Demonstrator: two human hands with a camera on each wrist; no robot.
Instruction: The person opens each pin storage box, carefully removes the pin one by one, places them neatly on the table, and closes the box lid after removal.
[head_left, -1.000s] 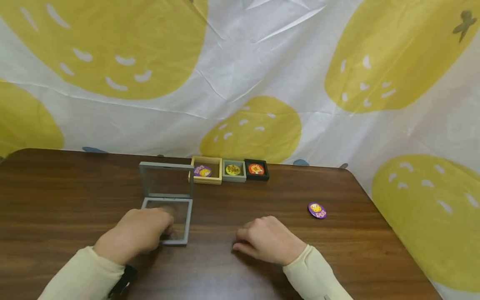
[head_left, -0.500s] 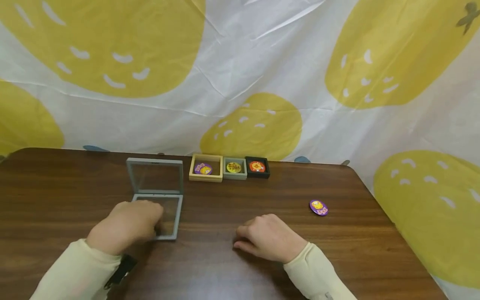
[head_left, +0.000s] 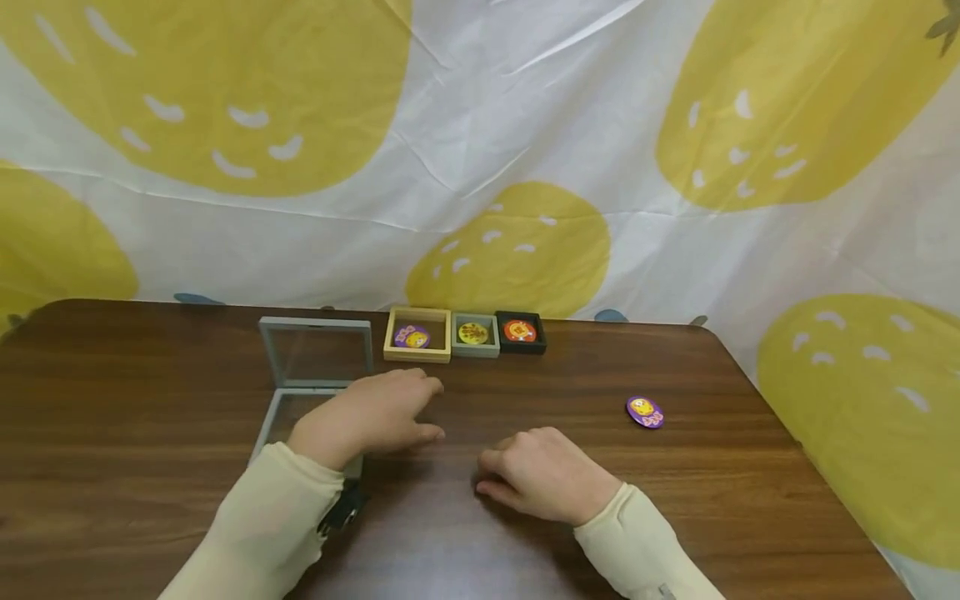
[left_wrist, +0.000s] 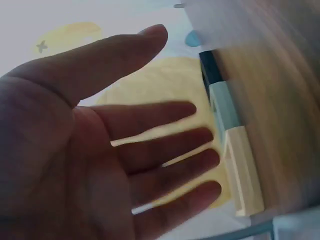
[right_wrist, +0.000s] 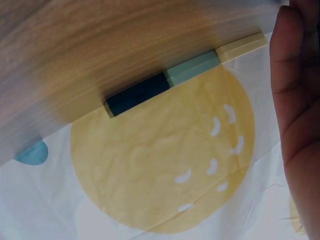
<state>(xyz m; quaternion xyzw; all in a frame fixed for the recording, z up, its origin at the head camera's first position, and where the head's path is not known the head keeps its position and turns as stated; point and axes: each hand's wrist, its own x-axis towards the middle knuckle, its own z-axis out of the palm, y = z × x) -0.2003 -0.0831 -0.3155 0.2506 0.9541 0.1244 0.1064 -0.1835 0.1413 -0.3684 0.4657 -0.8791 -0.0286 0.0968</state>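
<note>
In the head view my left hand (head_left: 367,418) is held over the table with its fingers extended and nothing in its grasp. The left wrist view shows the same palm (left_wrist: 95,160) with spread fingers. Beneath and beside that hand stands a hinged grey frame (head_left: 315,322) with clear panes, its lid raised; the hand and sleeve cover part of its base. My right hand (head_left: 551,475) rests on the table, its fingers loosely curled around nothing. To its upper right lies a round purple badge (head_left: 645,412) with a yellow cartoon figure.
Along the back edge of the brown table (head_left: 600,550) sit a cream box (head_left: 417,357) with a purple badge, a grey-green box (head_left: 476,352) with a yellow disc and a black box (head_left: 523,348) with a red disc. A lemon-patterned cloth (head_left: 510,125) hangs behind.
My left hand has left the inside of the grey frame and moved right, its fingers straightening. The frame shifted left earlier and now stays put. The right hand keeps its place.
</note>
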